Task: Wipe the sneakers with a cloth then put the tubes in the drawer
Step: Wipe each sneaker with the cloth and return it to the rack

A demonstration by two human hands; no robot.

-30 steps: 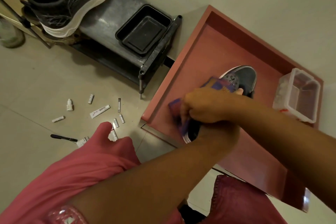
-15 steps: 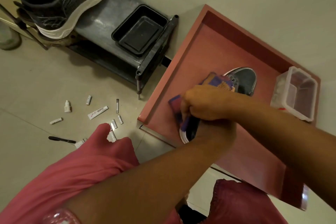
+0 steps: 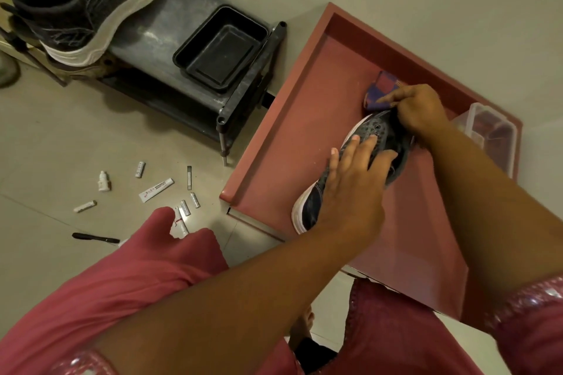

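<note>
Head view shows a clear shift from 1 second ago: then the right hand pressed the cloth over the middle of the sneaker with the left hand hidden beneath it; now the right hand (image 3: 422,111) has carried the cloth (image 3: 380,91) up to the far end of the sneaker (image 3: 370,134), and the left hand (image 3: 355,189) lies uncovered on top of the shoe. The right hand's fingers are closed, pinching the purple-and-red cloth against the shoe's far end. The left hand's fingers are spread flat, pressing on the upper rather than closing round it, so it steadies the shoe without gripping it.

The sneaker rests inside the open red drawer (image 3: 274,143), its white-soled near end just below the left palm. A clear plastic box (image 3: 495,134) sits just beyond the right wrist. The tubes (image 3: 156,190) lie scattered on the floor, well left of both hands, none yet in the drawer. A 2nd sneaker (image 3: 91,6) sits on the black rack (image 3: 240,100), far from either grip.

My reading: the wipe stroke is reaching the shoe's end, so this sneaker is nearly done; the 2nd one and all tubes remain.
</note>
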